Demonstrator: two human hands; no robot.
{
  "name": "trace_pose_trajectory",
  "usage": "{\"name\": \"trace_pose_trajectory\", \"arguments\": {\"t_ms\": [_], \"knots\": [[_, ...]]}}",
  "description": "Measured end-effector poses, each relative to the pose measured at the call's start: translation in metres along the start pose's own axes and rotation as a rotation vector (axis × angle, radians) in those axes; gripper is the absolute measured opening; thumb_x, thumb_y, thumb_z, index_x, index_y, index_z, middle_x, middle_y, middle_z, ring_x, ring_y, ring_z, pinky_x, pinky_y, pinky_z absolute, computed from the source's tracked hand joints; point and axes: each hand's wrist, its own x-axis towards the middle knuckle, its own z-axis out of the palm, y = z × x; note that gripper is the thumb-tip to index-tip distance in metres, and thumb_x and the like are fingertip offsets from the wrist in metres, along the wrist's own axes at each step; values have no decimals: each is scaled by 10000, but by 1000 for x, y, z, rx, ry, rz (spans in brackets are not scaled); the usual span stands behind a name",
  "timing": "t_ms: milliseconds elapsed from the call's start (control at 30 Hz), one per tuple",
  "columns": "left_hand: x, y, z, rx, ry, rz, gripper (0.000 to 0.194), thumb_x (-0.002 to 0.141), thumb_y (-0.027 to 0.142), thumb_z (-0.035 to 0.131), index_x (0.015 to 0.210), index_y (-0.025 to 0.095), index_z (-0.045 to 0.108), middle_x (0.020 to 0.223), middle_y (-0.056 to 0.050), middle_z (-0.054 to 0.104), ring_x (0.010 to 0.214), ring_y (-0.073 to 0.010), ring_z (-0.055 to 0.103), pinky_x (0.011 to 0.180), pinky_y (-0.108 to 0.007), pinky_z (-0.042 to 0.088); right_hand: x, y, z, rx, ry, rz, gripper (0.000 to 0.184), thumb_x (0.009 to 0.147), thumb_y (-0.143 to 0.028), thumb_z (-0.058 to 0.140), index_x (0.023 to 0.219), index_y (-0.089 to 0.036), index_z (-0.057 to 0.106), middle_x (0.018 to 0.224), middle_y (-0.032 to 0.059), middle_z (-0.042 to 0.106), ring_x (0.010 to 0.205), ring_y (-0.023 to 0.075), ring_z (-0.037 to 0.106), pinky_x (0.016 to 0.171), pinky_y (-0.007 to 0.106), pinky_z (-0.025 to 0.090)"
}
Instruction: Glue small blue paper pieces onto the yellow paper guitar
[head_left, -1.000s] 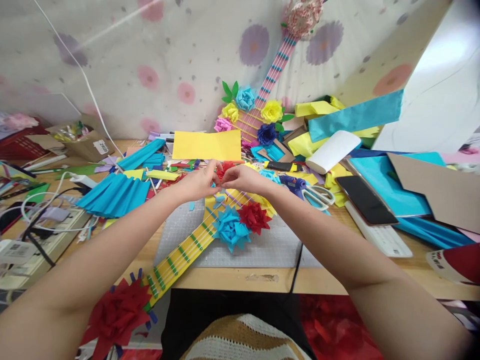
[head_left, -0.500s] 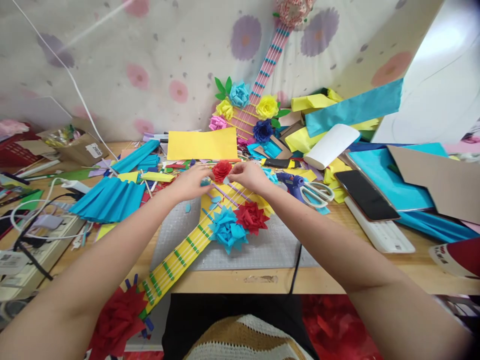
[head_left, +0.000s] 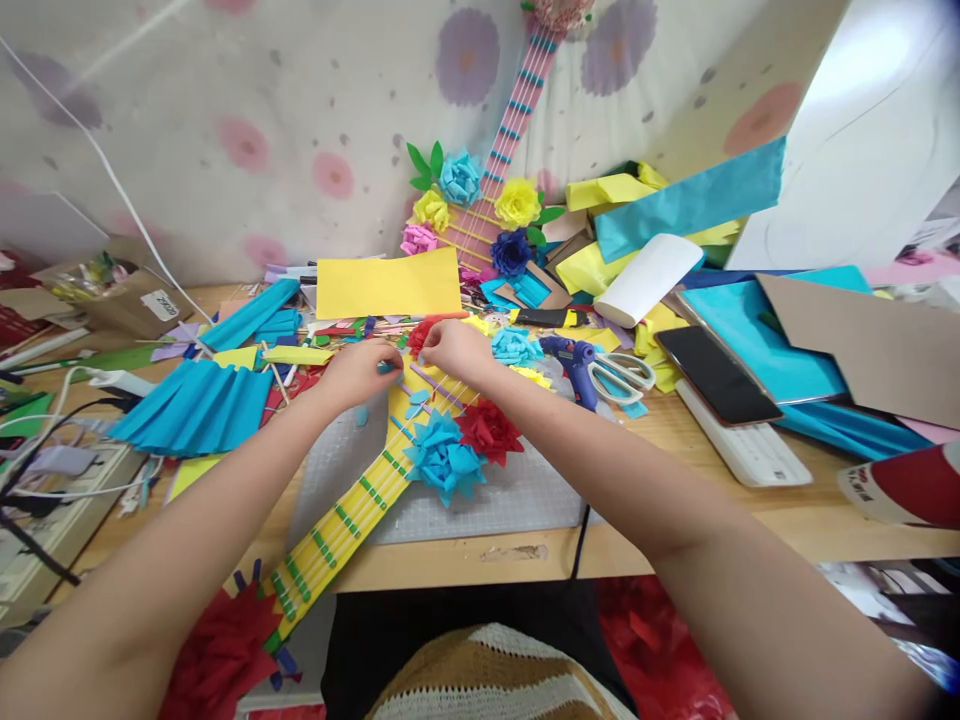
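"Guitars?"
"Two, paper: the yellow guitar (head_left: 352, 515) lies across a grey mat (head_left: 334, 475) on the wooden surface (head_left: 420, 565); the pink guitar (head_left: 513, 122) stands against the flower-print wall covering (head_left: 300, 100)."
"Hands?"
"Two. Left hand (head_left: 362, 370) pinches one small blue piece (head_left: 386, 368). Right hand (head_left: 456, 352) is closed at one red flower (head_left: 418, 336) above the yellow guitar's body; its grip is unclear."
"Tools?"
"One glue gun (head_left: 577, 366), one pair of scissors (head_left: 621, 380)."

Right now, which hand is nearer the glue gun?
Right. The right hand is at the small red flower, to the left of the glue gun; the left hand is farther out, on the flower's other side.
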Motion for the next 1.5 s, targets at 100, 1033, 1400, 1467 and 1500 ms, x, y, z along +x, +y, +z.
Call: {"name": "trace_pose_trajectory", "arguments": {"t_ms": [100, 1033, 1400, 1467, 1500], "knots": [[-2, -6, 3, -16, 20, 11, 205, 758, 295, 522, 816, 202, 696, 921, -46, 713, 858, -215, 643, 755, -313, 471, 0, -6, 6, -48, 15, -27, 191, 727, -249, 574, 864, -228, 706, 944, 36, 725, 915, 214, 657, 747, 296, 478], [-8, -9, 5, -42, 54, 26, 231, 770, 294, 508, 826, 182, 701, 920, -69, 713, 868, -229, 638, 757, -326, 476, 8, -15, 28, -10, -80, -15, 217, 767, -307, 570, 919, -234, 706, 1009, 44, 720, 985, 223, 651, 786, 310, 490], [-9, -10, 6, -60, 74, 33, 236, 763, 313, 506, 818, 200, 706, 882, -57, 712, 863, -221, 638, 759, -323, 485, 14, -9, 31, 43, -114, -69, 230, 764, -381, 581, 914, -237, 679, 1010, 24, 718, 948, 200, 647, 756, 277, 470], [-9, -10, 6, -63, 75, 31, 223, 763, 305, 507, 806, 207, 702, 876, -52, 713, 861, -216, 638, 756, -318, 484, 15, -8, 30, 44, -118, -67, 255, 804, -406, 530, 916, -225, 670, 1018, 35, 716, 953, 194, 644, 753, 270, 467], [-9, -10, 6, -63, 75, 29, 215, 763, 298, 507, 797, 209, 700, 871, -49, 713, 860, -214, 638, 755, -315, 483, 16, -8, 30, 36, -123, -68, 269, 832, -400, 488, 916, -217, 666, 1022, 42, 715, 950, 190, 644, 750, 268, 466]]}}
